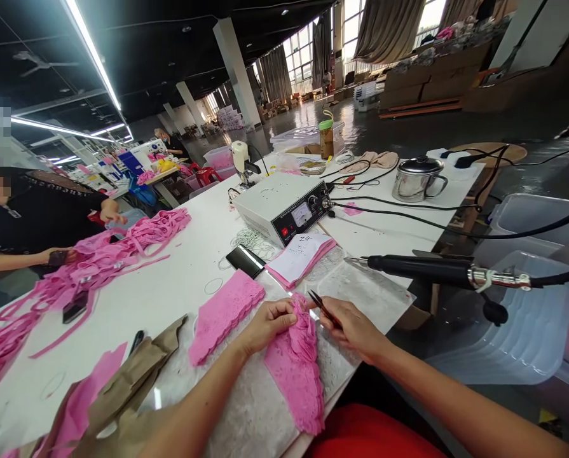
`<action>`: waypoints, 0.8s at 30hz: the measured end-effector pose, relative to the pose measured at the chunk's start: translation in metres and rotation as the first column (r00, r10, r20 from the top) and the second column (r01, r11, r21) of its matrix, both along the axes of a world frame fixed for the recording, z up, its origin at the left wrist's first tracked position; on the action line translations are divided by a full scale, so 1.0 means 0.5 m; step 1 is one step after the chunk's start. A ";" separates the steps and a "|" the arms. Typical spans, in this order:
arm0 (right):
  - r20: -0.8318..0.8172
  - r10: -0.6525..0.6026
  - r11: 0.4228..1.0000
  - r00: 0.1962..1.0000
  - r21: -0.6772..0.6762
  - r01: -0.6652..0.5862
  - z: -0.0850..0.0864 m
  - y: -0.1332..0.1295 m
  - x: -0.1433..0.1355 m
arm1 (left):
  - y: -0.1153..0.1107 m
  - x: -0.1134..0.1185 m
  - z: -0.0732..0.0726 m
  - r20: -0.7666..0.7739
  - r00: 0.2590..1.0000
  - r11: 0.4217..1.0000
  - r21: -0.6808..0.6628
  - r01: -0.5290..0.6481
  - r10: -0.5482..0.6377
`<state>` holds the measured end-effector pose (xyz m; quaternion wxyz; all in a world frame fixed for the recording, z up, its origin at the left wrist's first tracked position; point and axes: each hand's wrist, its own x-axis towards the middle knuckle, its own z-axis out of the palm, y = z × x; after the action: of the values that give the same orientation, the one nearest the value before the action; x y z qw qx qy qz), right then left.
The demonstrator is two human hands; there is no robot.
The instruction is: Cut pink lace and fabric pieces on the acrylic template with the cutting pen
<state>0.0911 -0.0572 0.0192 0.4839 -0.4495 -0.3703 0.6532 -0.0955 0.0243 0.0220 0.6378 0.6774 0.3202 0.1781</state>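
My left hand [272, 324] pinches the gathered top of a pink lace fabric piece [296, 375], whose scalloped end hangs towards the table edge. In my right hand [355, 327] is a pair of dark thread snips [323, 306]; their two pointed blades are slightly apart and close to the bunched fabric. Left of my left hand lies a stack of pink lace pieces [224, 312] with scalloped edges. Just beyond my hands, a white paper sheet [299, 257] with writing rests on more pink fabric. The palm of my right hand is partly hidden.
A grey control box [284, 203] stands behind the paper, near a black phone [245, 259]. To the right is a black, cabled handheld tool [418, 270] with a thin pointed tip. A metal mug [418, 178] stands farther back. Across the table, a person [41, 210] handles pink straps [107, 254].
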 end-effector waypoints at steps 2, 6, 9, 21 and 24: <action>0.042 0.095 0.995 0.995 0.008 -0.096 0.004 -0.018 0.003 | -0.003 0.003 0.004 0.008 1.000 1.000 0.010 0.001 -0.001; 0.108 0.150 0.988 0.983 0.014 -0.152 -0.008 -0.030 -0.006 | -0.005 0.006 0.007 0.012 1.000 0.997 0.071 0.012 -0.013; 0.102 0.138 0.990 0.985 -0.007 -0.138 -0.020 -0.026 -0.011 | -0.006 0.007 0.007 0.007 1.000 0.995 0.102 0.018 -0.019; 0.040 0.180 0.968 0.983 -0.186 -0.170 -0.004 -0.019 -0.004 | -0.010 0.010 0.007 -0.010 1.000 0.991 0.135 -0.006 0.007; 0.055 0.183 0.966 0.982 -0.195 -0.169 -0.003 -0.018 -0.006 | -0.010 0.010 0.007 -0.002 1.000 0.988 0.157 -0.003 0.004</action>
<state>0.0883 -0.0663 0.0175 0.3652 -0.4821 -0.3625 0.7091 -0.0905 0.0190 0.0257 0.5819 0.7251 0.3073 0.2028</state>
